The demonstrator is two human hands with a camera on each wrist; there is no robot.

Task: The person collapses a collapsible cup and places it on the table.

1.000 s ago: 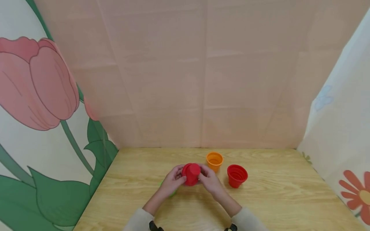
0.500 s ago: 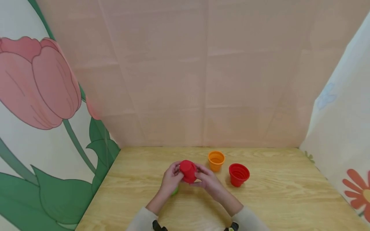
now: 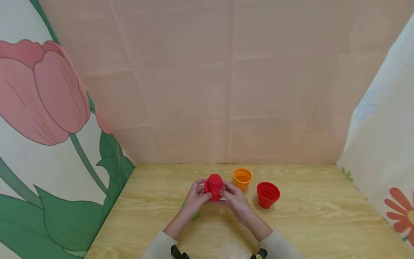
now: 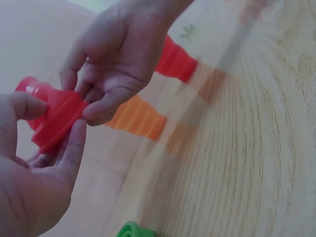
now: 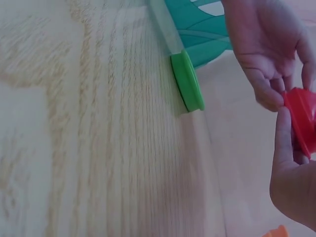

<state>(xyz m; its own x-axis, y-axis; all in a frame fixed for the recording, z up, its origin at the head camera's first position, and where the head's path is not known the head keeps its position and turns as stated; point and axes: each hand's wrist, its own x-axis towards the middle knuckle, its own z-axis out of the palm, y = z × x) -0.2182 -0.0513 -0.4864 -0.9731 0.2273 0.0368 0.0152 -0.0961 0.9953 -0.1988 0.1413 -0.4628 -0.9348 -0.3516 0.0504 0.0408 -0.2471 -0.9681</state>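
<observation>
Both hands hold a red collapsible cup (image 3: 214, 187) between them above the table, its narrow base upward in the head view. My left hand (image 3: 193, 198) grips it at the left, the thumb on its side. On the opposite side my right hand (image 3: 237, 201) pinches the wide rim. Ridged steps show on the held cup (image 4: 59, 116) in the left wrist view, and it looks partly folded. A flat green collapsible cup (image 5: 186, 81) lies on the table, mostly hidden behind the left hand in the head view.
An orange cup (image 3: 242, 179) stands behind the right hand. To its right is a second red cup (image 3: 268, 194), upright and extended. The wooden table (image 3: 310, 223) meets a pink backdrop (image 3: 181, 108) at its far edge, with printed flower panels at both sides.
The held red cup has been tilted and turned in the fingers, and both hands have risen slightly away from the body. The orange and second red cups stay in place.
</observation>
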